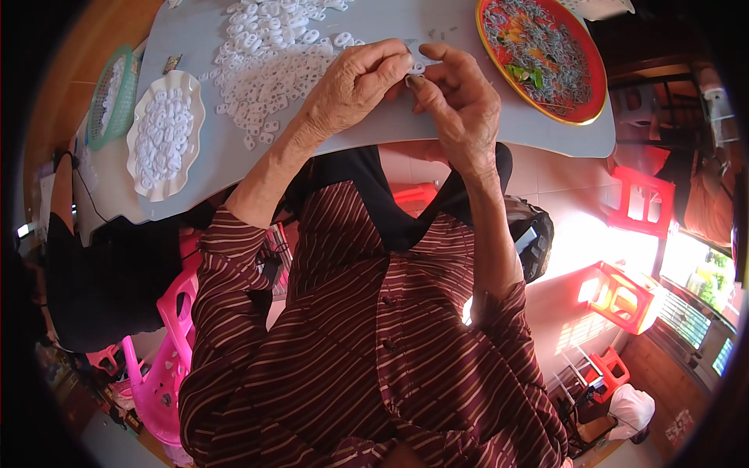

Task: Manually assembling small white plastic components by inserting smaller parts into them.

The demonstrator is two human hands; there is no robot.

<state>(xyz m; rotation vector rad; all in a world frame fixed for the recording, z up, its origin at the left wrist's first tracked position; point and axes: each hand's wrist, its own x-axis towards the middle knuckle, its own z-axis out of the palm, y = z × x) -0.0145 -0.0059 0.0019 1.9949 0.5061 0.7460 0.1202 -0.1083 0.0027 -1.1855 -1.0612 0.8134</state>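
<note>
Above the near edge of the grey table, both hands meet over a small white plastic piece (417, 69) with a hole in it. My left hand (351, 87) pinches it between thumb and forefinger. From the other side my right hand (462, 101) bears on it with the thumb tip, its forefinger raised and the other fingers curled. Whether a smaller part sits between the right fingertips is too small to tell. Beyond the left hand spreads a pile of similar white plastic pieces (265, 74). A red round tray (597, 78) with a gold rim holds many tiny grey parts at the right.
Left on the grey table (538, 129) stand a white wavy-edged dish (195, 125) full of white pieces and a green basket (97, 117). A pink chair (160, 382) and a person in dark clothes are at the left. Red stools (624, 300) stand on the floor at the right.
</note>
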